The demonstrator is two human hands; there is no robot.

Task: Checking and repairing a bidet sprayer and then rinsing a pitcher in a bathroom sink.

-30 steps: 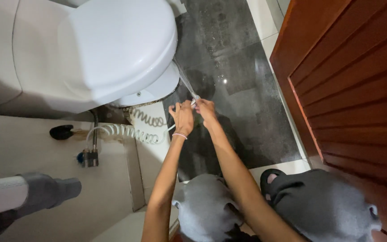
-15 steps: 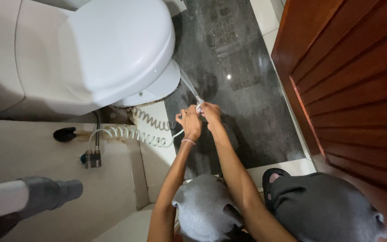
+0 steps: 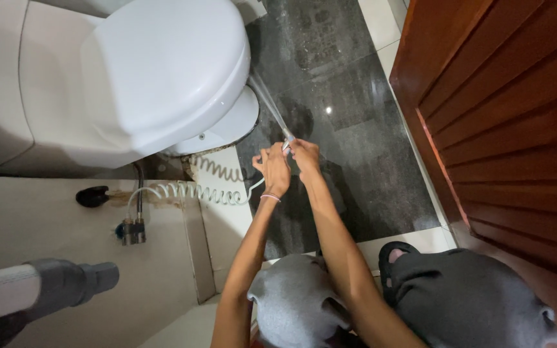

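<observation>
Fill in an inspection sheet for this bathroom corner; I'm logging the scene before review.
Surface: dark stone floor, wet-looking sheen.
Job's things: sprayer head jetting water toward the toilet base.
Clutter: black sandal on the pale sill.
Grippers: left hand and right hand both grip the sprayer.
Cables: white coiled hose runs to a wall valve.
Surroundings: wooden louvred door to the right.

A white toilet (image 3: 130, 84) with its lid closed filled the upper left of the frame. A dark wet floor (image 3: 356, 142) ran down the upper middle. A slatted brown wooden door (image 3: 517, 129) took the right side. A black valve (image 3: 91, 196) and pipe fittings (image 3: 133, 229) sat at middle left on the beige wall (image 3: 33, 219).
</observation>
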